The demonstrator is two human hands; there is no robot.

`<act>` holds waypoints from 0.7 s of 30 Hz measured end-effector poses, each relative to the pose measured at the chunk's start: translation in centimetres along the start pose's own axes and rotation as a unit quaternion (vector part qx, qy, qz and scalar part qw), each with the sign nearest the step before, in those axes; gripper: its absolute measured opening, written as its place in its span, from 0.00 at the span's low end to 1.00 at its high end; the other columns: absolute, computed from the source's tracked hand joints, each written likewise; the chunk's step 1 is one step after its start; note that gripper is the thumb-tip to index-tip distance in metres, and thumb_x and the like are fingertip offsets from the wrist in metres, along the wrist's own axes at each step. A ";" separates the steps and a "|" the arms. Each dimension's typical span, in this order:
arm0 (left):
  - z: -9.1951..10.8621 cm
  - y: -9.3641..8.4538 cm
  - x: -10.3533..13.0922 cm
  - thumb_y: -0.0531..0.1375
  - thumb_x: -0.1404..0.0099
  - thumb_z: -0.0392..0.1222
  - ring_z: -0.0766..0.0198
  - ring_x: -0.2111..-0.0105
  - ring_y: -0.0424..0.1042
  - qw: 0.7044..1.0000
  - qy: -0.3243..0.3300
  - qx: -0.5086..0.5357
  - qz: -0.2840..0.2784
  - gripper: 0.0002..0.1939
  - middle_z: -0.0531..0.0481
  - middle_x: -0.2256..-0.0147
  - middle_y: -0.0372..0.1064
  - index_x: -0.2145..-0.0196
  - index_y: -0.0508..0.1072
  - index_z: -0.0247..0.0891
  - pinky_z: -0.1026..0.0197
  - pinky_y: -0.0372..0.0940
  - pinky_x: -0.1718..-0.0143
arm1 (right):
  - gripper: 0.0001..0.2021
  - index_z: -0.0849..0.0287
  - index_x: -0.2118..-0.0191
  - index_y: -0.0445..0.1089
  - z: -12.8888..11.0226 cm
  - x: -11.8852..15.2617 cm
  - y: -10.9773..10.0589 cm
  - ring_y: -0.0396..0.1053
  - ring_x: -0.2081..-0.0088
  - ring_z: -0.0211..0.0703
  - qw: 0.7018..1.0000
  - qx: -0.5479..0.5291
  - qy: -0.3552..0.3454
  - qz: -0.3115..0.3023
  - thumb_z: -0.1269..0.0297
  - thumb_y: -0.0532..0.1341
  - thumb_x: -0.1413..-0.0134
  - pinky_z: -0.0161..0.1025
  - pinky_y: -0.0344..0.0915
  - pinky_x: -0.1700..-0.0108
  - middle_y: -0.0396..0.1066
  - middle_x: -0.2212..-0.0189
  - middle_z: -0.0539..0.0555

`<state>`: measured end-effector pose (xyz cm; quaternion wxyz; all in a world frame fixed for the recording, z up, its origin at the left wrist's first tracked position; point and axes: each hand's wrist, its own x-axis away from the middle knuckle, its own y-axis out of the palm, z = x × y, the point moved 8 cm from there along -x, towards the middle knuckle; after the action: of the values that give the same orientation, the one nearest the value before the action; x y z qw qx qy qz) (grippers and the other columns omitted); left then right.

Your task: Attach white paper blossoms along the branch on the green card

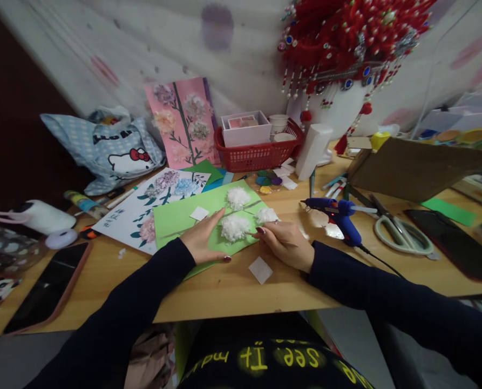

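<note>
Several fluffy white paper flowers sit on a light green sheet (176, 217) with painted stems. My left hand (204, 237) lies on the sheet's near edge, thumb and fingers spread, beside the middle white flower (235, 227). At the sheet's right edge, my right hand (288, 242) pinches a thin stick-like tool, its tip against that flower's right side. The right white flower (266, 215) is just beyond my right fingers. One white paper square (199, 213) rests on the sheet, and another white square (260, 269) lies on the wood between my hands.
A blue glue gun (338, 213), scissors (402, 232) and a dark phone (455, 243) lie at the right. Another phone (48, 286) is at the left. Behind stand a red basket (255, 156), a pink flower picture (184, 121) and a brown cardboard piece (411, 167).
</note>
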<state>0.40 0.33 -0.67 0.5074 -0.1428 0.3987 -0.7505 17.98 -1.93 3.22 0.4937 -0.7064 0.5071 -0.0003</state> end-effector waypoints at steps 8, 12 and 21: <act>-1.4 0.1 -0.6 0.72 0.63 0.49 0.40 0.41 0.57 0.999 0.013 0.030 0.011 0.54 0.36 0.41 0.58 0.39 0.56 0.43 0.39 0.54 0.41 | 0.23 0.60 0.76 0.67 0.1 -0.5 0.1 0.60 0.81 0.34 0.999 -0.040 0.022 0.017 0.56 0.46 0.35 0.33 0.56 0.75 0.65 0.83 0.50; -1.1 0.3 -0.6 0.71 0.60 0.51 0.41 0.40 0.56 1.000 0.016 0.021 -0.017 0.55 0.35 0.40 0.56 0.37 0.53 0.42 0.40 0.52 0.41 | 0.22 0.59 0.77 0.65 -0.2 -0.6 0.2 0.59 0.80 0.34 0.999 -0.031 0.008 0.016 0.57 0.46 0.34 0.33 0.56 0.75 0.62 0.83 0.49; -0.3 0.1 -0.5 0.71 0.59 0.50 0.43 0.40 0.57 1.000 0.021 0.015 -0.005 0.56 0.35 0.40 0.57 0.37 0.50 0.41 0.43 0.52 0.41 | 0.23 0.59 0.79 0.61 -1.1 -0.7 0.6 0.55 0.80 0.34 0.999 0.021 -0.033 0.009 0.57 0.44 0.34 0.34 0.54 0.75 0.58 0.83 0.49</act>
<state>0.47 0.88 -0.84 0.4968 -0.1214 0.3977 -0.7618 16.69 -2.17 3.69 0.5247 -0.6911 0.4968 0.0173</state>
